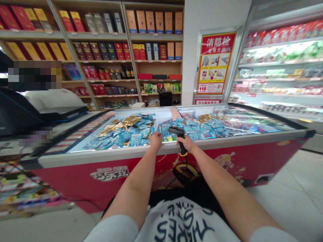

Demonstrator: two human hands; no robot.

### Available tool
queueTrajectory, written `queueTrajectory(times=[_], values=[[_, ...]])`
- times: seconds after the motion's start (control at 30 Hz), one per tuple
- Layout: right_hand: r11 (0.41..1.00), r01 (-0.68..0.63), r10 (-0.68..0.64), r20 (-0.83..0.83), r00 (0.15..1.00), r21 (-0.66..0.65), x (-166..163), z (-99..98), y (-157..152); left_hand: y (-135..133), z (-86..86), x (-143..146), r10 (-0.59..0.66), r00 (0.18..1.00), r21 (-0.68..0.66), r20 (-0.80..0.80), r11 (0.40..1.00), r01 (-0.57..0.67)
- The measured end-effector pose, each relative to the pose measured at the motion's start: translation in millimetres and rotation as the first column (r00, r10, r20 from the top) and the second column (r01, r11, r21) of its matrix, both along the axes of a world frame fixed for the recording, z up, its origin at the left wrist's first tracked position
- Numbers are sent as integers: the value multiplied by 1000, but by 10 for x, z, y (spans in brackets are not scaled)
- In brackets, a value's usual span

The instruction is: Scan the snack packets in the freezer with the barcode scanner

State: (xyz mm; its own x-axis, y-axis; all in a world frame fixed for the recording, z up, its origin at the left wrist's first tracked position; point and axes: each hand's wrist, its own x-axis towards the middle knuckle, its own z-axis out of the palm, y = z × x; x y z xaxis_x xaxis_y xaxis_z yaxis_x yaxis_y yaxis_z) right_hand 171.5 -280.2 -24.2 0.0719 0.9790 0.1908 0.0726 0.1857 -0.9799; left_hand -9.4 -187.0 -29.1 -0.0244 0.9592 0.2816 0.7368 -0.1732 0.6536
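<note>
My right hand [186, 143] is wrapped round the grip of a black and yellow barcode scanner [176, 130], whose head points left. A cable hangs from the scanner down the front of the chest freezer. To the left, my left hand [156, 139] is closed above the freezer's near rim [121, 152], and what its fingers hold, if anything, is hidden. Past it, a heap of small blue packets [136, 138] with several gold packets [130, 121] lies on the freezer's glass top. More blue packets [194, 130] are spread behind the scanner.
Shelves of boxed goods [158, 22] line the back wall. A red and yellow fire hydrant notice [215, 64] hangs beside them. At the right is an open chilled display [282, 64]. On the left stands a counter with dark equipment [20, 107], and a person in white [50, 99] is behind it.
</note>
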Motion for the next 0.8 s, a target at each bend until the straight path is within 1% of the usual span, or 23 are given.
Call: queueTrajectory(times=[0.13,0.27,0.5,0.6,0.7,0.77,0.8], values=[[1000,16,-15,17,1000,-24,9,-18,21,-3,2,0,4,1000,-2,-8,1000,-4],[1000,10,-10,33,999,-10,15,-31,31,-5,8,2,10,1000,2,-3,1000,-10],[1000,10,-10,-10,1000,-13,7,-22,11,36,-34,2,14,998,13,58,1000,-15],[1000,19,-19,-11,1000,-12,10,-29,20,61,-59,11,23,988,15,153,1000,-26],[1000,22,-22,-12,1000,-6,15,-40,34,55,-58,-24,15,949,17,315,1000,-22],[1000,15,-15,-25,1000,-5,15,-43,36,33,-33,-117,31,910,44,413,998,-54],[1000,12,-12,-31,999,-4,14,-43,35,19,-13,-192,54,894,63,446,994,-92]])
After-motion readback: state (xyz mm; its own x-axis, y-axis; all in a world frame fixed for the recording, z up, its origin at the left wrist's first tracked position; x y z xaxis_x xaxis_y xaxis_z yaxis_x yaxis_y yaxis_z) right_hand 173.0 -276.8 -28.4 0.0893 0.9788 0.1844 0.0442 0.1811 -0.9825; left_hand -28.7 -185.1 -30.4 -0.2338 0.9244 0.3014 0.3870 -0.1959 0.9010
